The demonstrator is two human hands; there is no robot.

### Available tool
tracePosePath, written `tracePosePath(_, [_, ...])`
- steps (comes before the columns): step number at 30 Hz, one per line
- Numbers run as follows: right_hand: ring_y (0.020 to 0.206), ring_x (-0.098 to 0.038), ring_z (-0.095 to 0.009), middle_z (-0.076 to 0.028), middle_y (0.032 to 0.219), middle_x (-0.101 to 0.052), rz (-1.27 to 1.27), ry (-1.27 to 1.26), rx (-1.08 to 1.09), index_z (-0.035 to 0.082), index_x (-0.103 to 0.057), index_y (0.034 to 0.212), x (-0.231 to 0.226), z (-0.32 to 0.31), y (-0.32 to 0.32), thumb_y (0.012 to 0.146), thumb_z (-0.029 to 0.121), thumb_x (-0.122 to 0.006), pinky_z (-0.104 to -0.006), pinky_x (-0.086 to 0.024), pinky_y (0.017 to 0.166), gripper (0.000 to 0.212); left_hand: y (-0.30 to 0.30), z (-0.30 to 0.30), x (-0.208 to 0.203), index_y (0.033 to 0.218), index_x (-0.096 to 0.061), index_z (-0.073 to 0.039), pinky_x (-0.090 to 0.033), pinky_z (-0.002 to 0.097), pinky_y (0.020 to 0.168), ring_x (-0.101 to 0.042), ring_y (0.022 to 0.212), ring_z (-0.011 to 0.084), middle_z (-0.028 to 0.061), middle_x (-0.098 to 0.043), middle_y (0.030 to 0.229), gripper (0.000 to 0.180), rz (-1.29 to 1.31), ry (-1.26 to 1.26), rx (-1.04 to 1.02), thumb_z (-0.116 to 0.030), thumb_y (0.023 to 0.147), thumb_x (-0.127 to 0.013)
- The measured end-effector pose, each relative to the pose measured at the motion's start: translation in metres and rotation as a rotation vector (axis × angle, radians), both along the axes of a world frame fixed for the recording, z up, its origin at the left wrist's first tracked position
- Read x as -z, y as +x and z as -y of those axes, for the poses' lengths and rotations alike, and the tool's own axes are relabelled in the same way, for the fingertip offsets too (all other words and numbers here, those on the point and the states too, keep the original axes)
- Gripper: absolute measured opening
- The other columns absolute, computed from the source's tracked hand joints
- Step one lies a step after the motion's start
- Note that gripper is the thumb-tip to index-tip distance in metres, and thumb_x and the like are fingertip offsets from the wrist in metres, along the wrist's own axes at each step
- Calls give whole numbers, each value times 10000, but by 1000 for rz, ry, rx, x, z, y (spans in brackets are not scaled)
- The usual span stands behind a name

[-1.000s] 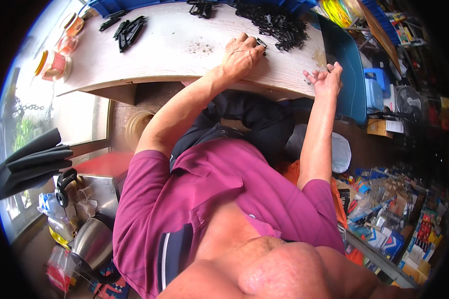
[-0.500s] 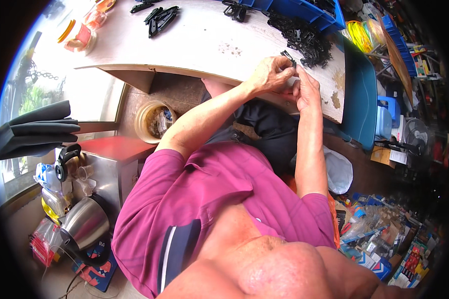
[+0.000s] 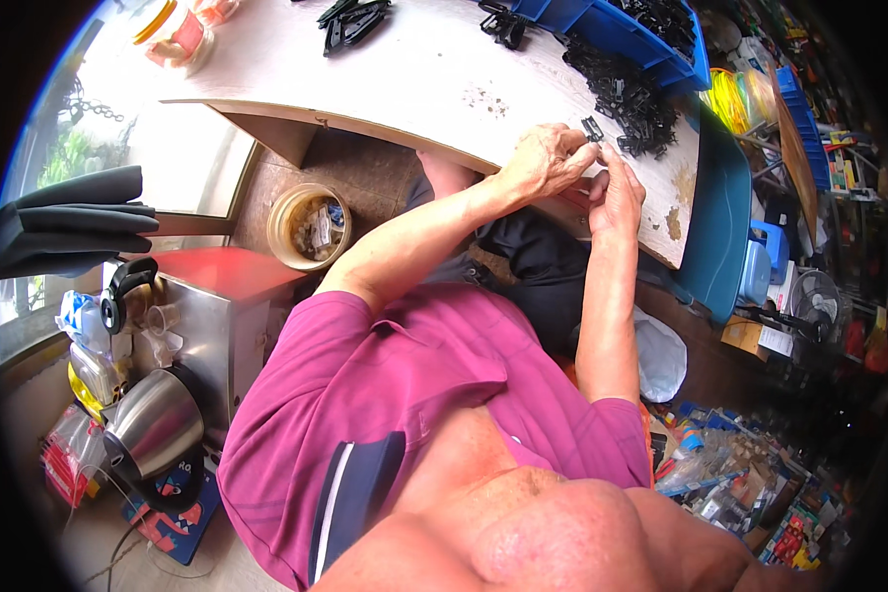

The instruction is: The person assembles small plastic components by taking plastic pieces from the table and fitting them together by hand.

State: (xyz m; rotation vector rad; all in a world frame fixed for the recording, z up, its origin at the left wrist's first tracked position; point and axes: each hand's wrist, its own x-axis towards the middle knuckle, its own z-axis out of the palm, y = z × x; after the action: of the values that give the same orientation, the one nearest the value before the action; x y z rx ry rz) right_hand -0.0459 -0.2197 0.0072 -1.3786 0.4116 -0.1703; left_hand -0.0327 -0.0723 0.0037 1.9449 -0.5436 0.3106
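Left grip (image 3: 546, 161), right grip (image 3: 617, 200) curled, hold unclear, black part (image 3: 591, 128) at fingertips, lettered sheet (image 3: 194, 538)

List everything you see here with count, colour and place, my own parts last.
Table: one, whitish, top centre
Small part: one, black, near table's front edge
Parts pile: one, black, table's right
Smaller cluster: one, black, left of the pile
Long parts: several, black, table's left
Bin: one, blue, behind the pile
Jar: at least one, orange-lidded, upper left
Container: one, teal, right of table
Bucket: one, tan, floor
Kettle: one, silver-black, lower left
Fan: one, grey, right
Clutter: uncountable, mixed, lower right
Shirt: one, magenta, centre
Left hand: one, bare, holding the small part
Right hand: one, bare, close beside
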Motion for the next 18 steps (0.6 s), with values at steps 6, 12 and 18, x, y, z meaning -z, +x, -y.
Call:
tracePosePath(6, [450,-587,-220,-18,460,-430,-36,203,-43,55,-553,848,-15,-22,-9,853,193,-680,-498,-589,487,188,43,-109,5,979,-656,-66,-483,415,776,-592,859,326,135,-653,884,305,393,37,-596,-263,765,-747])
tracePosePath(12, [428,-570,-192,-16,456,-442,-38,180,-41,58,-547,822,-18,-28,-7,856,191,-668,-462,-583,448,183,88,-232,16,965,-676,-59,-391,554,918,-557,1023,398,163,-642,1008,257,559,690,-1086,-280,869,-588])
tracePosePath(18, [414,-562,-177,-12,458,-451,18,174,-80,66,-548,809,-13,-27,-8,864,181,-651,-434,-581,444,164,95,-237,30,921,-716,-126,-253,623,1048,-475,1233,416,105,-672,1087,218,343,686,-991,-290,858,-588])
